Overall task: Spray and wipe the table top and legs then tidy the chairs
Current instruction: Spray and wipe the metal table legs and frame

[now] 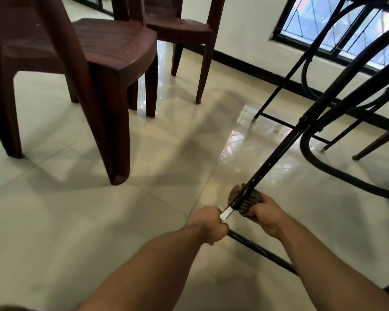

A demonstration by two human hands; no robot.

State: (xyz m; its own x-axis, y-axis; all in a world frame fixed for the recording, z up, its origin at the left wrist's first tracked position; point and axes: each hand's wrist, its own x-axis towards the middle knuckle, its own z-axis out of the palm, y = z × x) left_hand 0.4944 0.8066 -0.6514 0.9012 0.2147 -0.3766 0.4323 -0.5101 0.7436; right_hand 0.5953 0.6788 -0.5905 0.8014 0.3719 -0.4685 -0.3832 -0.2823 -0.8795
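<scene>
Black metal table leg (276, 158) runs diagonally from upper right down to the floor near frame centre-bottom, ending in a white foot cap (226, 213). Right hand (266, 217) is clenched on a dark patterned woven cloth (247, 202), which is wrapped around the lower end of the leg just above the cap. Left hand (209, 225) is closed in a fist around a black horizontal floor bar (263, 251) of the table frame, touching the foot cap. Both forearms bare, reaching in from the bottom edge. Glossy cream tiled floor (144, 221) reflects window light. Two dark brown plastic chairs stand at upper left: the nearer one (88, 52) large in view, the farther one (182, 25) behind it, both well apart from the hands. Table top not clearly in view; only curved black frame tubing (337, 182) shows at right.
</scene>
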